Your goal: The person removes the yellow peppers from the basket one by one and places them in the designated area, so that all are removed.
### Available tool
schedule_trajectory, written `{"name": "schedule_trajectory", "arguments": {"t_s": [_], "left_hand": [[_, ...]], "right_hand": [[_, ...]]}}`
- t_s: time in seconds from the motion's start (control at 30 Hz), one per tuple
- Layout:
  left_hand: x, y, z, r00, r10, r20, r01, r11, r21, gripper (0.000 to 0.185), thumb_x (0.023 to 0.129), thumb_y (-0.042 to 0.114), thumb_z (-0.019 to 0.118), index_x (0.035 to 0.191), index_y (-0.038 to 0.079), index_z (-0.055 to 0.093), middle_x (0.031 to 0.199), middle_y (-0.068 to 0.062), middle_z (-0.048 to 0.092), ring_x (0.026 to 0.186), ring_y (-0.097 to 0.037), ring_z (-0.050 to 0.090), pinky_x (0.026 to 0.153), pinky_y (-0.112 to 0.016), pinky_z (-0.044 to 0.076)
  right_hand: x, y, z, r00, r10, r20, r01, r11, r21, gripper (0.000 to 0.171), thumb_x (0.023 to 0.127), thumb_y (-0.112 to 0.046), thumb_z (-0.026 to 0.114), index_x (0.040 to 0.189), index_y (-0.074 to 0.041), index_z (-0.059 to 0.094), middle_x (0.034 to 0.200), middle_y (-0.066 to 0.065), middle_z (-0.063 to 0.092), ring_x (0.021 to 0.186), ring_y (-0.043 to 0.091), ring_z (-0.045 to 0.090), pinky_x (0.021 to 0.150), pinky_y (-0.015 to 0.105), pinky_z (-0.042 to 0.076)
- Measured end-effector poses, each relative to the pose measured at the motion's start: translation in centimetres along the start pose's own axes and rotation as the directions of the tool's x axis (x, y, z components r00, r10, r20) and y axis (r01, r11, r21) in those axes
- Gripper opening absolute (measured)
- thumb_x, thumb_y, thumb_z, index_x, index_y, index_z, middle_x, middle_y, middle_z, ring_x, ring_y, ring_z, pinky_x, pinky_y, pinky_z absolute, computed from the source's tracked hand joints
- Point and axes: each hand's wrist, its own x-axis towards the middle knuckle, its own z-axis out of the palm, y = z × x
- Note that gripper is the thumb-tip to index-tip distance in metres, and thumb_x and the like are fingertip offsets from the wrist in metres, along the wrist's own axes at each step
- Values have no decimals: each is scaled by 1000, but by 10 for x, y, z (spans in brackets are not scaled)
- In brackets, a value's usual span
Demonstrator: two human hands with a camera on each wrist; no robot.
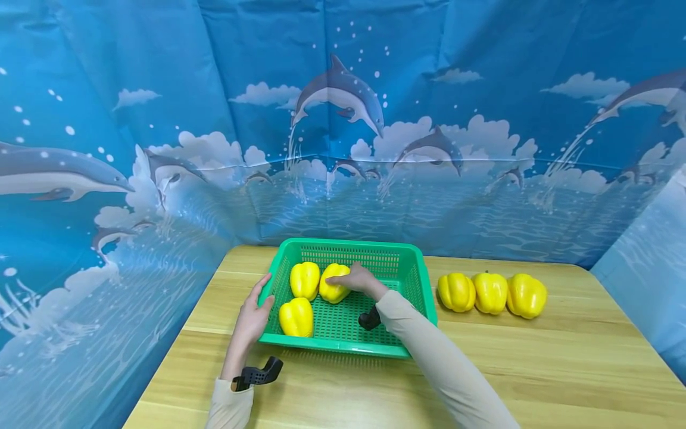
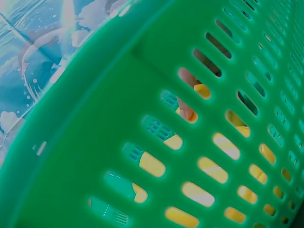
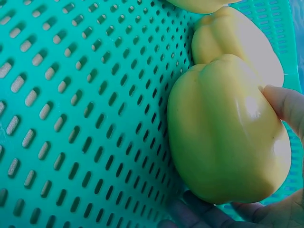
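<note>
Right hand [image 1: 358,279] is wrapped around a yellow bell pepper [image 1: 333,283] inside the green plastic basket [image 1: 412,280], lying on the basket floor right next to another pepper [image 1: 304,280], with a third one [image 1: 296,317] nearer the front. Left hand [image 1: 255,311] rests with straight fingers against the basket's left rim. Three more peppers [image 1: 490,293] sit in a row on the wooden table [image 1: 563,363] to the right.
</note>
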Motion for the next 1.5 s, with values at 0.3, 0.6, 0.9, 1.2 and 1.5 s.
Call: {"name": "schedule_trajectory", "arguments": {"t_s": [0.3, 0.6, 0.9, 1.2, 1.5], "left_hand": [[0, 1, 0, 1000, 7, 4, -7, 1000, -3, 52, 101, 14, 44, 150, 21, 29, 152, -18, 25, 131, -43, 31, 98, -61, 30], [0, 0, 0, 1000, 1, -5, -1, 1000, 5, 52, 101, 14, 44, 150, 21, 29, 151, -19, 28, 129, -43, 34, 98, -61, 31], [-1, 0, 0, 1000, -10, -1, 10, 1000, -3, 51, 101, 15, 44, 150, 23, 29, 152, -17, 26, 131, -43, 31, 100, -61, 28], [1, -1, 1, 1000, -4, 0, 4, 1000, -7, 52, 101, 14, 45, 150, 21, 30, 151, -17, 27, 131, -43, 31, 100, -61, 28], [0, -2, 0, 1000, 6, -2, -6, 1000, 6, 51, 101, 15, 44, 150, 21, 29, 152, -17, 26, 131, -43, 32, 99, -61, 29]], "right_hand": [[-1, 1, -2, 999, -34, 3, 34, 999, 18, 93, 84, -44, 68, 145, 9, 21, 139, 27, 36, 117, 36, 45, 93, 46, 41], [-3, 1, -5, 999, -43, -25, 45, 997, 61, 81, 82, -41, 70, 136, 8, 35, 120, 22, 48, 102, 31, 51, 86, 44, 44], [-12, -4, -10, 994, -88, -65, 97, 983, 154, 74, 80, -40, 73, 126, 7, 38, 106, 19, 51, 89, 27, 55, 76, 38, 48], [-13, -6, -12, 988, -125, -93, 141, 969, 201, 73, 79, -43, 74, 124, 2, 39, 108, 17, 53, 88, 24, 59, 79, 42, 50], [-20, -9, -14, 982, -150, -117, 175, 954, 245, 70, 78, -42, 75, 121, 1, 40, 108, 17, 54, 87, 24, 60, 80, 46, 50]]}}
